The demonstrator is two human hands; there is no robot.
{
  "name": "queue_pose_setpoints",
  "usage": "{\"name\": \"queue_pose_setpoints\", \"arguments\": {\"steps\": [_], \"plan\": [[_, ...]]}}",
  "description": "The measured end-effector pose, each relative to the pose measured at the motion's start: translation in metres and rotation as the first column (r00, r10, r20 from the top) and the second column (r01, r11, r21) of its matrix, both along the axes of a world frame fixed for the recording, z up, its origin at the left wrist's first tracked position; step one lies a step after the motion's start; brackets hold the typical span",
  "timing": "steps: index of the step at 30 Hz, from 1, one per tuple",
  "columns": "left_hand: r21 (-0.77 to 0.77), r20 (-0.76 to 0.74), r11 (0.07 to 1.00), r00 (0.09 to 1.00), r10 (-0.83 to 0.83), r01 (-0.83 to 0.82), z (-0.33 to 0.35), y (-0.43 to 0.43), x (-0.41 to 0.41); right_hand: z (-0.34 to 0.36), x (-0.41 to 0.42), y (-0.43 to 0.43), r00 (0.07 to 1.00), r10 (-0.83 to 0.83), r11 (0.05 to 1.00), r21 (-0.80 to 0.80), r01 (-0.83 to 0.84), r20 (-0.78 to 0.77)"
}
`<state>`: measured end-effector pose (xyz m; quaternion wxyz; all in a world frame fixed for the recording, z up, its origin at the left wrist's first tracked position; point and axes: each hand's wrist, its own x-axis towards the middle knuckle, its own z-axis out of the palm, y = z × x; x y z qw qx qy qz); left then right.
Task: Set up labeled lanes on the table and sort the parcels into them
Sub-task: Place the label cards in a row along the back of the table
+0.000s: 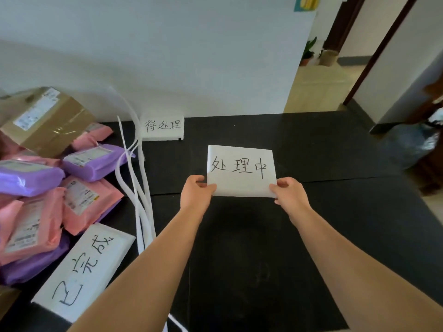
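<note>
Sorting not yet begun: parcels (48, 176) heaped at far left of the tabletop (335, 152). Beside them, the "已完成" label (84, 271) lies askew, seemingly unplaced; white strips (141, 188) lie loose; the "待处理" label (163, 127) sits against the wall (191, 56). Centre: my left hand (196, 191) and right hand (291, 195) pinch the "处理中" label (241, 171) by its lower corners.

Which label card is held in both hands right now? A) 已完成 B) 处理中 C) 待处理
B: the left hand and right hand pinch the near corners of the 处理中 card; the 待处理 card sits by the wall, the 已完成 card beside the parcels.
</note>
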<state>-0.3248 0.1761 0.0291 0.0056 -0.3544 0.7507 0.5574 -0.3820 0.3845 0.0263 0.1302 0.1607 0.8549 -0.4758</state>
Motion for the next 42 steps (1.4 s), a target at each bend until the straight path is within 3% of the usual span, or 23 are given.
{"name": "queue_pose_setpoints", "arguments": {"steps": [8,13,18,25,32,42], "plan": [[-0.066,0.039,0.996,0.997,0.07,-0.067,-0.013,0.003,-0.092,-0.015,-0.105,-0.014,0.984,0.176,0.973,0.153,-0.17,-0.027],[-0.203,0.041,0.974,0.993,0.11,-0.099,-0.037,-0.013,-0.151,-0.037,-0.178,-0.032,0.956,0.287,0.944,0.184,-0.273,-0.055],[-0.319,0.067,0.946,0.995,0.076,-0.05,-0.062,-0.04,-0.204,-0.067,-0.243,-0.064,0.93,0.362,0.914,0.223,-0.34,-0.065],[-0.317,0.158,0.948,0.987,0.013,0.038,-0.096,-0.077,-0.264,-0.097,-0.307,-0.105,0.907,0.421,0.882,0.225,-0.414,0.016],[-0.314,0.24,0.94,0.969,-0.059,0.135,-0.108,-0.085,-0.291,-0.123,-0.336,-0.127,0.889,0.447,0.863,0.213,-0.458,0.098],[-0.338,0.315,0.911,0.94,-0.128,0.238,-0.121,-0.094,-0.305,-0.129,-0.331,-0.129,0.87,0.493,0.847,0.215,-0.487,0.029]]}}
